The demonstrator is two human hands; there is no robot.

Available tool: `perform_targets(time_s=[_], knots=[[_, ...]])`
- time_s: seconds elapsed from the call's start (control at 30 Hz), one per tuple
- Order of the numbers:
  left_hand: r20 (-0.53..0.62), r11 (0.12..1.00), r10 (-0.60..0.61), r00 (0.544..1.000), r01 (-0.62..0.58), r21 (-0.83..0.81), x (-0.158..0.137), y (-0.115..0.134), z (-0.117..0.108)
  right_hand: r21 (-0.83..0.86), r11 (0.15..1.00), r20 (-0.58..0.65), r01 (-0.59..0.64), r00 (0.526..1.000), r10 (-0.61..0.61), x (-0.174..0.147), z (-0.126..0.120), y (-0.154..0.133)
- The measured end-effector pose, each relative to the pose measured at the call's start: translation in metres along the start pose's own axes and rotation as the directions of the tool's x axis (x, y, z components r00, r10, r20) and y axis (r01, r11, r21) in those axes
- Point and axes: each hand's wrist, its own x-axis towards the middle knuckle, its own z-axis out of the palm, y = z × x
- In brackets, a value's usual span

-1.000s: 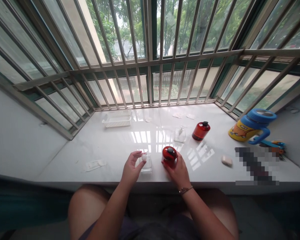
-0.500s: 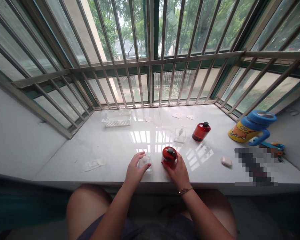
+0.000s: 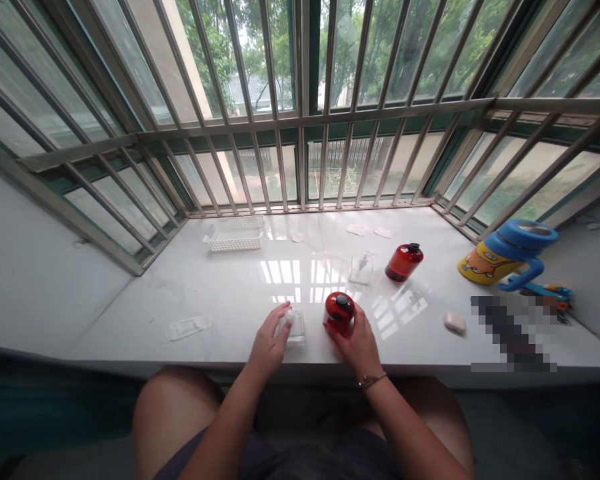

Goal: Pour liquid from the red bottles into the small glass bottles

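Note:
At the near edge of the white counter, a small clear square bottle [image 3: 295,332] with a round whitish top stands beside my left hand [image 3: 270,339]. That hand's thumb and fingers have closed in at the bottle's top. A dark red translucent bottle [image 3: 339,308] with a black cap stands upright to the right of it. My right hand [image 3: 359,337] wraps round its right and near sides, with fingertips showing on the left. A second red bottle [image 3: 404,263], also black-capped, and another clear square piece of glassware [image 3: 361,268] are farther back.
A white plastic basket [image 3: 234,235] sits at the back left of the counter [image 3: 240,287]. Thin wrappers [image 3: 190,327] lie at left. To the right are a pale pink case [image 3: 455,323], a blue-and-yellow mug [image 3: 500,257] and a blurred-out patch. Barred windows close off the back.
My left thumb and fingers have drawn together at the clear bottle's top. My right hand keeps its grip on the red bottle. The view has shifted very slightly.

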Motion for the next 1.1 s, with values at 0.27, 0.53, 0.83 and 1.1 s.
perform_targets(time_s=[0.27,0.53,0.83,1.1], knots=[[-0.148,0.987,-0.157,0.977,0.149,-0.063,0.007,0.0,0.019,0.012,1.0,0.002,0.002,1.0,-0.002,0.0,-0.001,-0.002],[-0.013,0.996,-0.051,0.999,0.05,-0.068,0.007,-0.006,0.008,0.012,1.0,0.003,-0.001,1.0,0.001,0.0,0.001,0.002],[-0.024,0.991,-0.091,0.996,0.088,-0.1,0.008,-0.003,0.011,-0.082,0.996,-0.012,0.025,1.0,-0.026,0.0,-0.002,-0.002],[-0.104,0.975,-0.223,0.969,0.22,-0.036,0.028,0.016,0.032,-0.224,0.929,-0.123,-0.295,0.954,0.274,0.039,-0.052,0.029]])
